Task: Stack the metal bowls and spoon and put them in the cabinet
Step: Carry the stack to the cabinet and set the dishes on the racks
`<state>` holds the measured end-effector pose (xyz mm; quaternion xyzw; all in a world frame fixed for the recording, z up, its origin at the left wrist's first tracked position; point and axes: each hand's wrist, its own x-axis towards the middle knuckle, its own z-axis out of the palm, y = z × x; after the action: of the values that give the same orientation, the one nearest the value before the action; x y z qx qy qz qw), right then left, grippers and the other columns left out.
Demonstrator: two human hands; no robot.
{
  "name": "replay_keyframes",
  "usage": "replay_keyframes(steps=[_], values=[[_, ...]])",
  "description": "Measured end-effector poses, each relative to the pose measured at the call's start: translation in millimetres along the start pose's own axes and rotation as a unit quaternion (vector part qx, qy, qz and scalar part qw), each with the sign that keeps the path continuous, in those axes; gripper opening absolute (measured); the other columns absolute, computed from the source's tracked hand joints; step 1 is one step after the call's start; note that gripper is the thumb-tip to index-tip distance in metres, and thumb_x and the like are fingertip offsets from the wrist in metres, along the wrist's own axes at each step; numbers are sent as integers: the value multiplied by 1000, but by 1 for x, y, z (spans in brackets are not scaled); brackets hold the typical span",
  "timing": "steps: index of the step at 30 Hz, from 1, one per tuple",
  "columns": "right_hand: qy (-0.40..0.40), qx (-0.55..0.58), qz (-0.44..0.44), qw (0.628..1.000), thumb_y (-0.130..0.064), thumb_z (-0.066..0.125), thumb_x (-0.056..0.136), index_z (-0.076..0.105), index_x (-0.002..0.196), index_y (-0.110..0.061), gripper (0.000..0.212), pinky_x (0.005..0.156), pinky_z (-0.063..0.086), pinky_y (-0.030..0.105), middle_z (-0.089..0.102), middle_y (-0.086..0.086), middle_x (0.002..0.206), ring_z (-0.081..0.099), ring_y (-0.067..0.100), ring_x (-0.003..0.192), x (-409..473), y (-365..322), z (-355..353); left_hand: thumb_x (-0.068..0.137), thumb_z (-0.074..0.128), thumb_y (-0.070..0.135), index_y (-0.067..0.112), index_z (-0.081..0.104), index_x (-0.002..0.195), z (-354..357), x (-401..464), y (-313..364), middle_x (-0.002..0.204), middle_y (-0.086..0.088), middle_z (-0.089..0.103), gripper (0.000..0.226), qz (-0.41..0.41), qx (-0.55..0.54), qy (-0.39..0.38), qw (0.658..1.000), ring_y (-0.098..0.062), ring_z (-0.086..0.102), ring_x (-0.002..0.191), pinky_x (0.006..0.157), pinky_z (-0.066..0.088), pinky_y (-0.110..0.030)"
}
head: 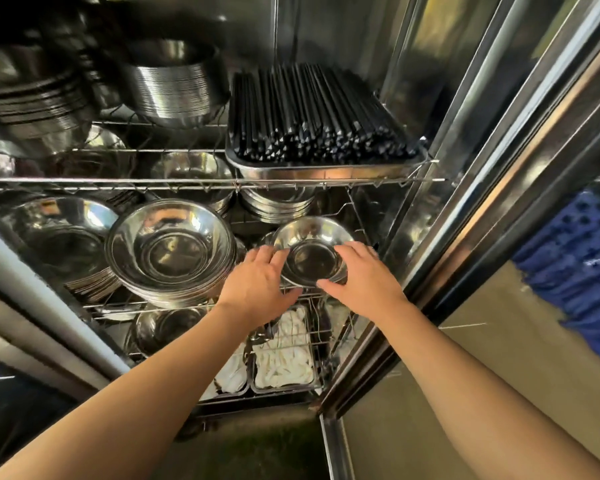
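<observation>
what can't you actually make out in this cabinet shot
- Head view: the spoon is not visible anywhere.
- Small bowl stack: its count and near rim are hidden by the left hand and right hand.
- Top-left bowls: blurred and dark.
- White items in the bottom tray: unidentifiable behind wire.

No writing, label, brand or number can be read anywhere here. The steel cabinet (430, 98), the stacked metal bowls (170, 251) and the tray of black chopsticks (312, 116) show only bare surfaces and reflections (the glare hides any stamped mark there may be). The blue fabric (582, 271) at the right edge carries a small pale mark, too blurred to tell as letters.
</observation>
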<state>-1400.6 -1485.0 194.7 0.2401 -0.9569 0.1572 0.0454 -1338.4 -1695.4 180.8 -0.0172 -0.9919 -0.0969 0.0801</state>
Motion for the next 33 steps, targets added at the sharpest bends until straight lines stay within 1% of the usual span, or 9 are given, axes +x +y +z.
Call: replay_keyframes(steps=[2,4,7,9,16,20,23,28,33], values=[[-43,6,38,998,-68,66,76,27,153,-16,101,115,32,46,24,4,160,21,24,147,5,4,1,81,48,75,20,21,155,4,10,3,155,-9,36,96,11,36,-21,999,-30,28,144,114,38,-46],[-73,5,61,995,-73,68,70,15,156,-14,117,118,22,47,9,7,165,6,24,151,9,6,4,76,43,84,20,11,157,10,17,6,161,-11,27,108,5,60,-52,997,-31,17,150,119,27,-48],[-107,4,89,990,-77,71,63,3,157,-15,131,118,18,48,-3,10,166,-2,26,152,14,8,8,68,35,93,21,1,158,20,24,7,166,-12,15,121,-14,58,-85,995,-30,5,153,121,16,-48],[-125,11,107,986,-77,72,61,-1,157,-15,135,118,18,48,-6,12,166,-3,27,152,15,11,11,66,31,96,21,-1,158,26,26,6,167,-12,10,122,-18,57,-92,994,-30,4,153,122,14,-47],[-124,31,109,986,-75,75,60,4,157,-18,133,115,27,45,5,11,166,15,26,151,19,16,12,82,27,85,17,3,158,33,28,1,166,-12,14,105,-27,50,-92,994,-29,13,152,122,17,-45],[-128,28,105,986,-78,73,58,6,157,-19,134,115,28,47,6,8,166,19,26,150,18,12,14,81,27,86,16,2,158,30,23,-2,166,-11,15,107,-34,54,-98,993,-29,14,152,122,19,-44],[-119,35,88,988,-76,74,59,11,156,-19,130,113,31,45,14,5,165,25,25,148,16,6,15,79,30,87,17,1,159,27,15,-4,166,-10,14,110,-50,51,-108,992,-30,14,152,120,24,-46],[-123,41,71,989,-76,74,60,12,157,-15,130,115,27,43,15,7,165,21,25,149,14,-6,20,84,35,80,15,1,158,24,4,-10,166,-10,15,104,-70,39,-113,990,-31,12,152,117,32,-48],[-110,49,61,991,-77,73,59,19,155,-14,126,114,30,43,23,9,163,26,26,147,13,-13,25,89,37,74,13,6,158,22,-6,-12,165,-10,19,97,-84,20,-111,990,-32,15,151,117,32,-48]])
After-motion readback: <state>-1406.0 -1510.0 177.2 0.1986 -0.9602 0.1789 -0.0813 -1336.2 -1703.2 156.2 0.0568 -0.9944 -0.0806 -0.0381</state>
